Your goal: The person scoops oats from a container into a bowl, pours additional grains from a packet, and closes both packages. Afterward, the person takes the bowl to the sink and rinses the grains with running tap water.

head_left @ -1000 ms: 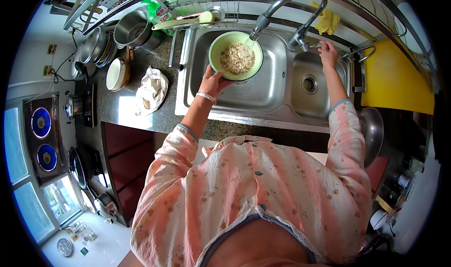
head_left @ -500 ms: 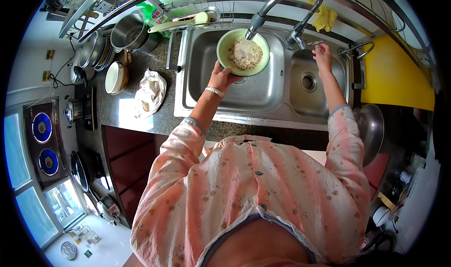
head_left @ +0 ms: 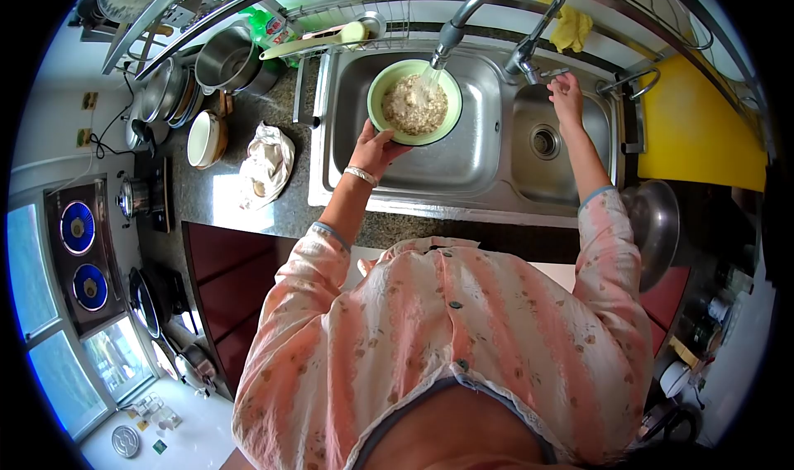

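Note:
My left hand (head_left: 376, 151) is closed on the near-left rim of a light green bowl (head_left: 455, 118), which it holds above the large sink basin (head_left: 451, 172). Pale, flaky grains (head_left: 412, 114) lie wet in the bowl. A stream of water (head_left: 429, 81) runs from the faucet spout (head_left: 442, 46) into the bowl's right side. Over the small basin (head_left: 529, 168), my right hand (head_left: 566, 98) has its fingers curled at the faucet lever (head_left: 557, 73).
Left of the sink, a crumpled cloth (head_left: 267, 164), a small pan (head_left: 203, 139) and a steel pot (head_left: 227, 60) stand on the counter. A brush (head_left: 318, 40) lies by the wire rack. A yellow board (head_left: 703, 122) stands at the right.
My left hand has moved the bowl left and slightly toward me. The water now lands nearer the bowl's right side. My right hand stays at the faucet lever.

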Demonstrator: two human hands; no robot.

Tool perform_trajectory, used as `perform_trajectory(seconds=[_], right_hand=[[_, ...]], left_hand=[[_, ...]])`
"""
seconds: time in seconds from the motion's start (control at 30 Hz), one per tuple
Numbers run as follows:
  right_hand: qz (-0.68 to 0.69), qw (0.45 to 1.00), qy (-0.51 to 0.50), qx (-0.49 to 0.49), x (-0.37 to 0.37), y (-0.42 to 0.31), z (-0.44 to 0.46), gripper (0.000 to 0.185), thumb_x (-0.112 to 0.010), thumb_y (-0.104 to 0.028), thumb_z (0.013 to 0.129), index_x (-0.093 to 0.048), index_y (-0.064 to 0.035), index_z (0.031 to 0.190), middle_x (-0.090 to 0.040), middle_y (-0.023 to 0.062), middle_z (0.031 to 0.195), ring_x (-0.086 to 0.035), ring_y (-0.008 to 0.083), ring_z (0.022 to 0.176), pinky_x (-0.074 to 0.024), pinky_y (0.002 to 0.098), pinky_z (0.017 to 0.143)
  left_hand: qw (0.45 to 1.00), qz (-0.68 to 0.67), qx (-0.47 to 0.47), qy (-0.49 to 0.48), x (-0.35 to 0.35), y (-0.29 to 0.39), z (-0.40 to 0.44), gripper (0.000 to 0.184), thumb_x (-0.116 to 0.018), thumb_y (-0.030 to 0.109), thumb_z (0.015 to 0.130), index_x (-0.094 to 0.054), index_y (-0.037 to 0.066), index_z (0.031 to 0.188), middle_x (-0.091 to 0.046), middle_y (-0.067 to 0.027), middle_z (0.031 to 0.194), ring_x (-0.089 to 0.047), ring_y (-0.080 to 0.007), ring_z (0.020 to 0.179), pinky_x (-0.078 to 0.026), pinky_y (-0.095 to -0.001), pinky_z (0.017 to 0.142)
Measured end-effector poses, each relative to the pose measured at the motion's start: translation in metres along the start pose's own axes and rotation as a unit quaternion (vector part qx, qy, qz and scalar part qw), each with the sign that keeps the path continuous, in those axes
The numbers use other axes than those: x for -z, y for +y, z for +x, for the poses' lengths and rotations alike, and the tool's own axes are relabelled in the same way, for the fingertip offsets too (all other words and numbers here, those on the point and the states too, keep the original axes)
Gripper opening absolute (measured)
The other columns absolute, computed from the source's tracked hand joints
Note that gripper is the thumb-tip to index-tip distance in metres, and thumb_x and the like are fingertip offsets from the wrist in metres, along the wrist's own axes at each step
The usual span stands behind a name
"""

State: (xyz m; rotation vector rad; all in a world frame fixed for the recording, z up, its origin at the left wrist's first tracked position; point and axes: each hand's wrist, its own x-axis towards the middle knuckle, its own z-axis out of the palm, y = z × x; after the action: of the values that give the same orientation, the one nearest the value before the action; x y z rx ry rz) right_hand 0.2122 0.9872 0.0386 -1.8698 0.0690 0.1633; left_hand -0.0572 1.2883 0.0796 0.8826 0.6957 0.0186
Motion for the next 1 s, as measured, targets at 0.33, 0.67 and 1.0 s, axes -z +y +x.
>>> perform_trajectory(seconds=[0.33,0.67,1.0], right_hand=[[-0.066,0.997,-0.004,0.032,-0.001,0.013,0.007,0.049,-0.057,-0.012,0.090,-0.037,-0.0003,0.134,-0.051,0.0129,0.125,-0.062,0.0194,0.098,-0.0514,0.0296,0.076],[-0.021,1.000,-0.001,0.017,-0.001,0.006,0.000,0.056,-0.062,-0.016,0.084,-0.041,0.0002,0.133,-0.053,0.0123,0.126,-0.058,0.0205,0.097,-0.0493,0.0314,0.079],[-0.035,0.999,-0.038,-0.008,0.000,-0.015,-0.016,0.062,-0.057,-0.013,0.091,-0.025,0.0006,0.143,-0.043,0.0154,0.137,-0.061,0.0207,0.105,-0.0519,0.0288,0.079]], left_hand=[[1.000,0.002,-0.008,-0.012,0.015,-0.008,-0.010,0.045,-0.043,0.000,0.093,-0.035,0.012,0.136,-0.052,-0.0171,0.122,-0.062,-0.0297,0.102,-0.058,-0.0401,0.083],[1.000,-0.021,-0.016,-0.009,-0.005,-0.007,0.004,0.045,-0.043,0.000,0.093,-0.034,0.014,0.135,-0.055,-0.0166,0.117,-0.064,-0.0296,0.097,-0.060,-0.0390,0.078],[0.998,-0.015,-0.042,-0.034,-0.014,-0.004,0.000,0.046,-0.043,0.000,0.093,-0.034,0.014,0.136,-0.053,-0.0149,0.122,-0.063,-0.0306,0.101,-0.060,-0.0403,0.080]])
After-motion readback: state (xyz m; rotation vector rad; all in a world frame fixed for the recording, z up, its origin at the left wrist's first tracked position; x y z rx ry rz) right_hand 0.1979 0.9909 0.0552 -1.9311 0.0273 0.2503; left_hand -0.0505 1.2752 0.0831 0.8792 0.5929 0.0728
